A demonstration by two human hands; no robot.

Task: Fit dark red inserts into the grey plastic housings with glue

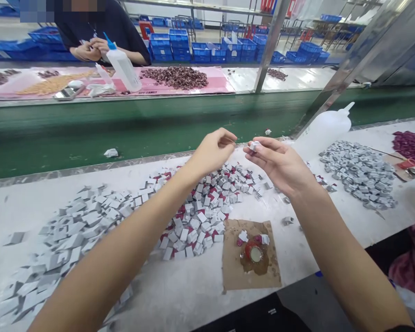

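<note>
My right hand pinches a small white-and-maroon plastic part between thumb and fingertips, raised over the table's far edge. Just left of it, my left hand hovers with fingers bent and a little apart from the thumb; nothing shows in it. Below both hands spreads a heap of white parts with maroon pieces. Nearer me lies a brown cardboard piece bearing a small round pot with a red rim, wet stains around it, and a few white-and-maroon parts beside the pot.
Grey-white parts are piled at left, more grey parts at right, beside maroon pieces. A white squeeze bottle lies by a metal post. A green conveyor belt runs beyond; across it a person works near another bottle.
</note>
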